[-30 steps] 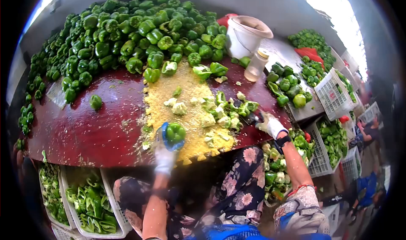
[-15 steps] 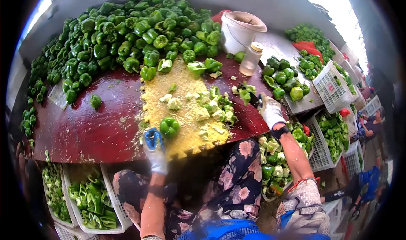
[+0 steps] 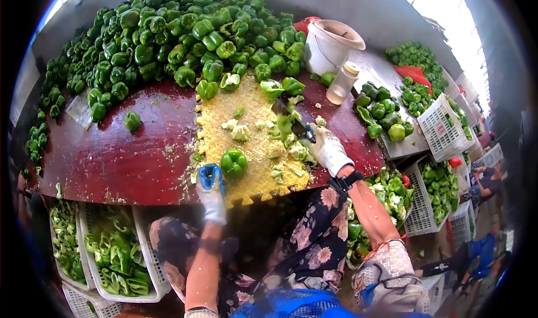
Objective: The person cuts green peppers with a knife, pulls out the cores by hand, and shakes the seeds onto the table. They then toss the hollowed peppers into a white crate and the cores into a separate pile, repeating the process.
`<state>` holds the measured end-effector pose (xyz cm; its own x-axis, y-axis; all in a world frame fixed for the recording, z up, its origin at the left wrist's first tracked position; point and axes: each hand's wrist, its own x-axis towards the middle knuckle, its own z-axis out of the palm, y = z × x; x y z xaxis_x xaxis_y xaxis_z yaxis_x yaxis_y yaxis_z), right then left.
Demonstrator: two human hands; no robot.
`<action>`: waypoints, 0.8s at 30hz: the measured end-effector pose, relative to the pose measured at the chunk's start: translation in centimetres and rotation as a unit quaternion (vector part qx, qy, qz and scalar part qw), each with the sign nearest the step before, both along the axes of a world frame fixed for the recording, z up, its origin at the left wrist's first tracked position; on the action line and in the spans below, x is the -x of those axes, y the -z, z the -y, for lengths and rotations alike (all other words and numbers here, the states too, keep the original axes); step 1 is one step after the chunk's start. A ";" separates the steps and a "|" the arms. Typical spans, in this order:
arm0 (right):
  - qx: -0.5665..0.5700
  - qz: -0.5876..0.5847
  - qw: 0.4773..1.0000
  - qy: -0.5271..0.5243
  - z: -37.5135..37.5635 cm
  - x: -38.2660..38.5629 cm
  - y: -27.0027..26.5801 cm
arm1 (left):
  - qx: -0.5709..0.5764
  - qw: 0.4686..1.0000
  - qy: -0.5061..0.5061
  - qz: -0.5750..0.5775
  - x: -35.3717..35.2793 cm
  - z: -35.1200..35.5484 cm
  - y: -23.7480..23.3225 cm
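My left hand (image 3: 212,190), in a white glove with blue fingers, is over the near left edge of the yellow mat (image 3: 218,127). Its thumb and fingers are apart, with nothing visible between them. Just to its right sits a whole green bell pepper (image 3: 233,163), apart from the fingers. My right hand (image 3: 326,145), in a white glove, is closed around the dark handle of a knife (image 3: 298,128). The blade points up and left over the mat, partly hidden by a blurred green pepper piece (image 3: 284,125). Pale pepper cores (image 3: 241,132) and seeds are scattered beneath.
A large heap of green peppers (image 3: 168,35) covers the table's back. A white bucket (image 3: 330,49) and a clear jar (image 3: 343,83) stand right of the mat. Crates of peppers (image 3: 120,256) sit below at left, others at right (image 3: 443,124). A person (image 3: 482,256) is at far right.
My right hand has moved left with the knife, bringing the blade and a green piece from the red tabletop over the mat. My left hand stays beside the whole pepper. The view has shifted slightly.
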<state>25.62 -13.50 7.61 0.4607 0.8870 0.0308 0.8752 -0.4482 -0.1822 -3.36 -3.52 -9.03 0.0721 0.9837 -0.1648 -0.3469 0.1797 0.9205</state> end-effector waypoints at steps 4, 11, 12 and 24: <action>0.059 -0.017 0.998 0.029 -0.7 -2.0 1.5 | -0.026 0.999 -0.032 0.021 -0.6 0.4 -0.2; 0.073 0.022 0.996 -0.053 1.5 -1.6 -4.4 | -0.078 0.992 -0.088 -0.034 -1.1 0.3 -0.2; 0.044 0.011 0.998 -0.050 1.5 -1.7 -4.1 | -0.084 0.991 -0.105 -0.029 -1.2 0.4 0.2; -0.095 -0.050 0.978 -0.182 -0.7 10.5 2.5 | -0.054 0.996 -0.062 0.023 -0.6 -0.3 -0.4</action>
